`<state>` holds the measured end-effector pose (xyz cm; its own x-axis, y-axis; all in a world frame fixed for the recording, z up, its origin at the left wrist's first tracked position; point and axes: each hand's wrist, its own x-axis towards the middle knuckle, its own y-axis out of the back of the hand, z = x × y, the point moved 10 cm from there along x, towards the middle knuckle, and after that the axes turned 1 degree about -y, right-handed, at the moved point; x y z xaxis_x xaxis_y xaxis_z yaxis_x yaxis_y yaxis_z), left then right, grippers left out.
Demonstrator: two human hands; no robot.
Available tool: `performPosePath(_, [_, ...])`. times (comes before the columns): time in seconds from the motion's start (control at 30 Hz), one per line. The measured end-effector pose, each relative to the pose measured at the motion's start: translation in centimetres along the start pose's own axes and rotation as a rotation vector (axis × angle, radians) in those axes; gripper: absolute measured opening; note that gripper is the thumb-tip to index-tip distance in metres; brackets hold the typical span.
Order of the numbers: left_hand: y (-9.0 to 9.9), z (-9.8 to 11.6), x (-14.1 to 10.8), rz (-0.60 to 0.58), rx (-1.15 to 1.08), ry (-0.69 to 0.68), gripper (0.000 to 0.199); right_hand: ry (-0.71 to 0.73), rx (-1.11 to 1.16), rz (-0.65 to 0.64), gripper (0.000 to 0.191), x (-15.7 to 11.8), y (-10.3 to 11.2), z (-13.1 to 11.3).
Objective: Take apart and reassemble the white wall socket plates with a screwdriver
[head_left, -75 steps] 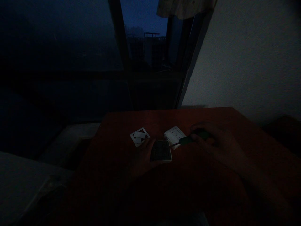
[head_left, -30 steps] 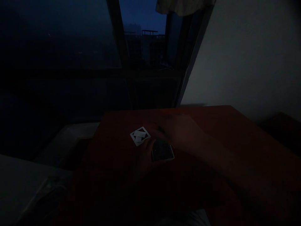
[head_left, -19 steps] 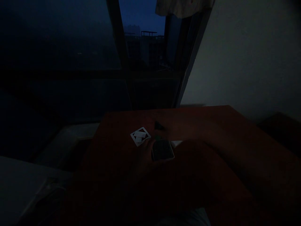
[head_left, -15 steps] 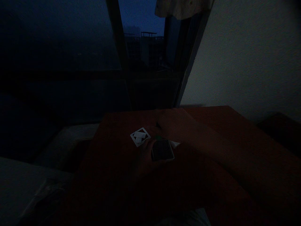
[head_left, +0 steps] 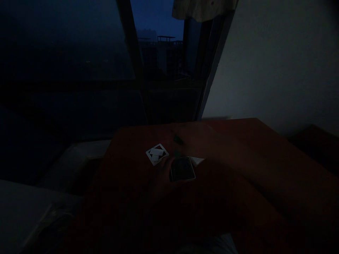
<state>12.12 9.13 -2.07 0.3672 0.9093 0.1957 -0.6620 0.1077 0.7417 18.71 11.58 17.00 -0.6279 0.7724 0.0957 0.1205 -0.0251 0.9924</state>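
Note:
My left hand (head_left: 164, 178) is closed around the side of a dark square case (head_left: 182, 168) with a pale rim; the deep shadow hides most of its fingers. Just beyond the case, my right hand (head_left: 189, 135) reaches in from the right, its fingers dim and curled. A small dark green piece (head_left: 178, 139) shows between them. Another green patch (head_left: 177, 153) lies between that hand and the case. Left of the case is a white square frame (head_left: 149, 152) with pale strips across it. A white pointed piece (head_left: 197, 161) sits beside the case, under my right forearm.
The reddish-brown table (head_left: 119, 151) has its far edge near a dark window (head_left: 169, 106). A pale wall (head_left: 272, 70) stands at the right. Something pale (head_left: 228, 241) shows at the near edge of the view. A short curtain (head_left: 203, 8) hangs above.
A green piece now shows at the fingers of my right hand, where a dark gap was. The case stays in my left hand, and the view has shifted slightly.

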Motion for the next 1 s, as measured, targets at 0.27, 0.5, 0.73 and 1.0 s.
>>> performPosePath(0.27, [0.1,0.2,0.0,-0.003,0.005,-0.014,0.085,0.137,0.021,-0.071,0.025,-0.5,0.2,-1.1])
performPosePath(0.5, [0.1,0.3,0.1,-0.005,0.028,-0.037,0.085,-0.017,-0.103,-0.039,0.035,-0.2,-0.2,0.4])
performPosePath(0.73, [0.0,0.1,0.0,-0.001,0.056,-0.041,0.088,0.200,0.110,-0.051,0.034,0.3,-0.7,-0.5])
performPosePath(1.0, [0.3,0.4,0.0,0.010,0.015,-0.018,0.087,0.009,-0.068,0.010,0.034,-0.1,0.2,0.1])
